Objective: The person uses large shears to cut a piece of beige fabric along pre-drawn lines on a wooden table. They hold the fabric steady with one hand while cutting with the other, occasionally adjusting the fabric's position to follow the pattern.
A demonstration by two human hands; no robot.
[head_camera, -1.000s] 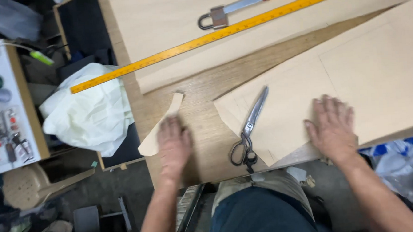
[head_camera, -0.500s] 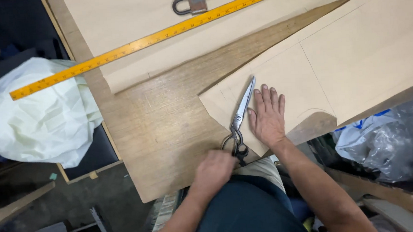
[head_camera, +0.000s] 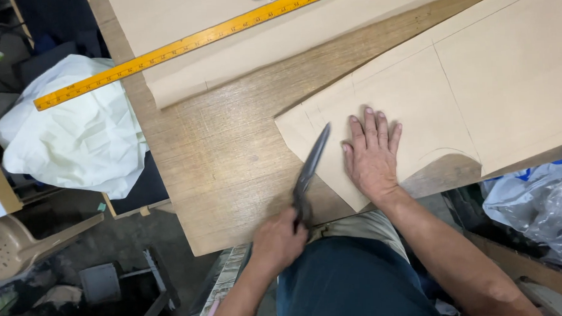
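At far left a crumpled pale plastic sheet (head_camera: pixel 78 133) hangs beside the grainy wooden table (head_camera: pixel 230 167). A long yellow ruler (head_camera: pixel 191 42) slants across the upper frame. Low centre, the left hand (head_camera: pixel 278 241) is closed round the handles of dark metal scissors (head_camera: pixel 309 172), blades pointing up-right. Just beside them to the right, the right hand (head_camera: pixel 372 156) lies flat, fingers spread, pressing smooth tan pattern paper (head_camera: pixel 470 90) with pencilled lines.
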